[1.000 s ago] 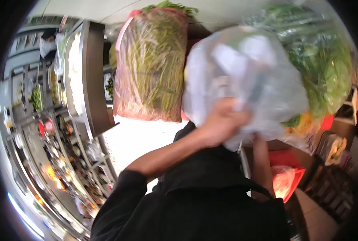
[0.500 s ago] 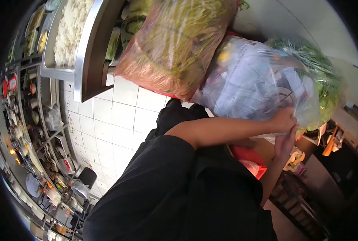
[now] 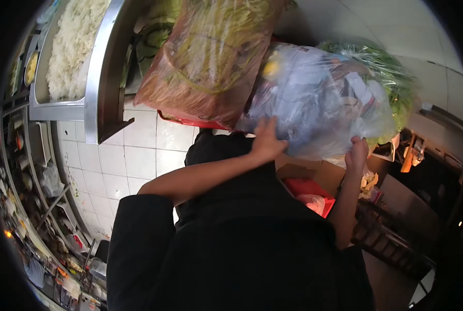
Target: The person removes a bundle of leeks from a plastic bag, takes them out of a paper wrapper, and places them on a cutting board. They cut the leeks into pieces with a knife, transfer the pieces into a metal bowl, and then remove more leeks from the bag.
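Because it looks slack, the clear plastic bag of pale contents (image 3: 314,98), right of the pink-tinted plastic stalk bag (image 3: 210,62), is pinched in the grip of the right hand (image 3: 357,154), the left hand (image 3: 266,143) spread wide at its near-left edge.

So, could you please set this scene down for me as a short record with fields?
Left hand: against the near left edge of the clear bag; grip unclear
Right hand: closed on the clear bag's near right edge
Inside the clear bag: pale items and a yellow item, too blurred to identify
Left of the clear bag: pink bag packed with green stalks
Behind, to the right: leafy greens in plastic
Far left: white rice in a metal tray
Floor: pale tiles
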Action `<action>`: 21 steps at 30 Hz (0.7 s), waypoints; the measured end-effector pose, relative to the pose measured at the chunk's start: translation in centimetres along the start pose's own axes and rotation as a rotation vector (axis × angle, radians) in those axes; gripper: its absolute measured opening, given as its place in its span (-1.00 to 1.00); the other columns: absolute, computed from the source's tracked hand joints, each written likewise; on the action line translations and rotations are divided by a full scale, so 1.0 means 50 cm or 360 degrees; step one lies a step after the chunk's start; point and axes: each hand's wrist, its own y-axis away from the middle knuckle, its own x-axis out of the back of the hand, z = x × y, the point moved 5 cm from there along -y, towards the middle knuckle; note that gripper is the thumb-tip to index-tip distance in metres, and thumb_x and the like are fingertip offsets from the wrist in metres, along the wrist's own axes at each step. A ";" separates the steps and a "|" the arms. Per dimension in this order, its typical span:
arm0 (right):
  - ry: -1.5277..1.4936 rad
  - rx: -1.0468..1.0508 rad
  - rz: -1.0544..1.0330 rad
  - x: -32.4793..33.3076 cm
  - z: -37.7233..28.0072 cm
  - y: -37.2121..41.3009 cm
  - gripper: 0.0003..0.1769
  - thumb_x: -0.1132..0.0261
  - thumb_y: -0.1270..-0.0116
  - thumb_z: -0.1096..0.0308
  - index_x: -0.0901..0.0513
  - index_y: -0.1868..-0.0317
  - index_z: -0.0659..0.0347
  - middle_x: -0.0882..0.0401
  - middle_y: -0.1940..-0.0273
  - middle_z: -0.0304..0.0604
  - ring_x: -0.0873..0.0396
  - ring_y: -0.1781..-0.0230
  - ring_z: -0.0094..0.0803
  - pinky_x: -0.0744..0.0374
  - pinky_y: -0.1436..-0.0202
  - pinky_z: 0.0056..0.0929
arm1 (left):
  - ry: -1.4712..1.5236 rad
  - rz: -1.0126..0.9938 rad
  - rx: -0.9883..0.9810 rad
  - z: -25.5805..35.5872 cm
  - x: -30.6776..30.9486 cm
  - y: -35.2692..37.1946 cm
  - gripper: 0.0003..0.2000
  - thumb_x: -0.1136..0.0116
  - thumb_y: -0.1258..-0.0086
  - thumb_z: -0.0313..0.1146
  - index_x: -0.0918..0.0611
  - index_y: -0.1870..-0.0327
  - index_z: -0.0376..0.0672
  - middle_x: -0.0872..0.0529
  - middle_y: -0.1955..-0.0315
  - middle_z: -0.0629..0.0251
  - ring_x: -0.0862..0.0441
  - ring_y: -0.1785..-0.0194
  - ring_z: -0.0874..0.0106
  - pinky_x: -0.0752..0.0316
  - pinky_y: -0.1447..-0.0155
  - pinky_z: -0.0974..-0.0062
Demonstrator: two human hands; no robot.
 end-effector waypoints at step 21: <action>-0.0337 0.0238 -0.0563 -0.392 -0.192 0.178 -0.65 -0.11 -0.24 0.58 -0.62 -0.03 0.33 -0.67 0.14 -0.21 -0.61 0.19 -0.47 -0.59 0.06 -0.42 | 0.1622 -0.0550 0.0486 -0.062 0.055 -0.218 -0.12 0.07 -0.48 0.35 -0.21 -0.55 -0.24 -0.43 -0.42 0.03 -0.36 -0.48 0.17 -0.27 -0.53 0.19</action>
